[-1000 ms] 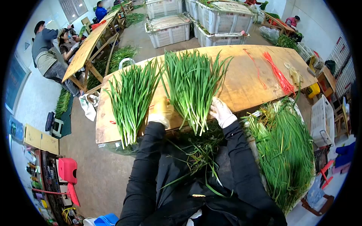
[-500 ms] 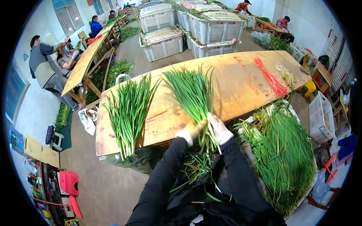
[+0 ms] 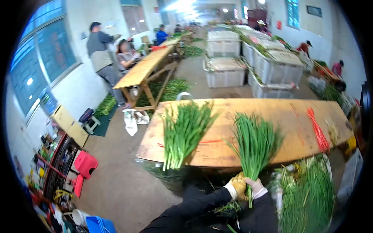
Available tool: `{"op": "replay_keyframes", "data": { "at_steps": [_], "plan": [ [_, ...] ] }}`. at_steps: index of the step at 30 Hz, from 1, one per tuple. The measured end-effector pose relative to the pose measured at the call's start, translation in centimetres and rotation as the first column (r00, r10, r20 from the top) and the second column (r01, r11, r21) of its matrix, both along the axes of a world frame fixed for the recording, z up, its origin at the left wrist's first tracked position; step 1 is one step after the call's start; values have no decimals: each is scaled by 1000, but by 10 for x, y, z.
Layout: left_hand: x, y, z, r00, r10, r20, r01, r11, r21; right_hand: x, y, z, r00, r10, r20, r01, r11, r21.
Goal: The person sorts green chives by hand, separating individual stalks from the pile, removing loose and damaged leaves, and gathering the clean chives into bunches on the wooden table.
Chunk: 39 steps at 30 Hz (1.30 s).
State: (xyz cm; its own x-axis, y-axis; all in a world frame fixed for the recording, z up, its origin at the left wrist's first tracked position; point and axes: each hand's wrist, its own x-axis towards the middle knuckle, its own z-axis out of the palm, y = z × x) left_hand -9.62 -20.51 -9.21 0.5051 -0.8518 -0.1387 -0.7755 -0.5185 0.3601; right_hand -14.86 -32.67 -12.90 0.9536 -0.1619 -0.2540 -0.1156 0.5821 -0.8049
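Note:
My left hand (image 3: 237, 185), in a yellowish glove with a white cuff, is wrapped round the pale stems of a bunch of garlic chives (image 3: 254, 143). On the same stems, close beside it, my right hand (image 3: 255, 187) is closed in a paler glove. The leaves fan out away from me over the wooden table (image 3: 217, 157). To the left lies a second bunch of garlic chives (image 3: 184, 134), its white ends at the table's near edge. A thin red tie (image 3: 211, 141) lies between the bunches.
A bundle of red ties (image 3: 318, 130) and a pale glove-like item (image 3: 332, 130) lie at the table's right. Loose chives (image 3: 307, 194) fill a container by my right side. Stacked white crates (image 3: 225, 72) stand beyond. People work at a long bench (image 3: 145, 66) at left.
The view has swung left and up, so the table sits further right and lower. Both hands still hold the bunch, now nearer the table's front edge, with the left hand closed lower round the stems.

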Motion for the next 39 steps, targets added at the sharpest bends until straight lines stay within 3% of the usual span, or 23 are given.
{"op": "replay_keyframes", "data": {
  "at_steps": [2,3,4,5,6,8,10,12,16,17,19,20,22,23,25,26,28,30,32,34,36,38,39],
  "plan": [
    [8,1,8,998,-22,-58,24,999,44,5,5,7,997,-49,-54,45,995,-89],
    [20,6,20,949,-103,-298,118,992,33,4,4,5,998,-42,-55,35,992,-125],
    [30,4,-39,890,-313,-331,159,895,-418,2,1,5,997,-41,-61,31,987,-158],
    [37,7,-32,617,-266,-741,-42,929,-368,-3,-1,13,992,-8,-124,-6,994,-110],
    [44,10,-23,184,-195,-963,-193,954,-230,-9,3,28,982,42,-182,-57,995,-81],
    [43,17,-27,-8,-331,-944,-476,831,-287,-19,12,17,994,64,-85,-90,936,-339],
    [35,16,-22,12,-469,-883,-631,681,-370,-35,30,12,995,97,-6,-82,811,-580],
    [29,20,8,128,-480,-868,-710,567,-418,-40,33,-2,996,63,69,4,711,-703],
    [48,-7,61,428,-492,-758,-468,597,-651,-2,24,78,931,-14,365,188,875,-446],
    [50,-18,82,578,-485,-656,-424,509,-749,15,7,88,934,-9,356,209,824,-526],
    [55,-33,132,778,-451,-438,-297,350,-888,45,-27,104,936,-59,348,353,156,-923],
    [61,-36,155,835,-438,-334,-227,279,-933,53,-40,102,936,-49,349,352,156,-923],
    [75,-38,190,854,-421,-305,-129,397,-909,88,-112,82,909,28,415,400,212,-892],
    [85,-47,190,918,-362,-159,-28,342,-939,107,-146,69,892,64,448,422,244,-873],
    [93,-39,197,898,-403,-176,-30,344,-939,115,-132,78,869,107,482,438,284,-853],
    [96,-37,198,870,-454,-193,-28,345,-938,100,-87,104,807,122,577,351,688,-636],
    [113,-44,166,893,-441,-85,41,269,-962,99,-78,120,847,193,495,304,589,-749],
    [122,-51,136,820,-518,-242,-61,343,-938,102,-78,128,874,253,416,237,526,-817],
    [126,-56,125,759,-583,-288,-134,293,-947,107,-83,134,887,304,346,166,489,-856],
    [135,-56,127,888,-397,-233,-49,422,-905,116,-88,140,895,360,261,83,441,-893],
    [126,-48,149,850,-428,-308,-81,472,-878,127,-91,146,895,416,160,-11,380,-925],
    [128,-52,150,651,-516,-556,-336,461,-821,137,-92,151,886,460,63,-99,320,-942],
    [133,-58,138,599,-549,-582,-411,413,-813,143,-87,154,886,464,15,-137,293,-946]
  ]
}}
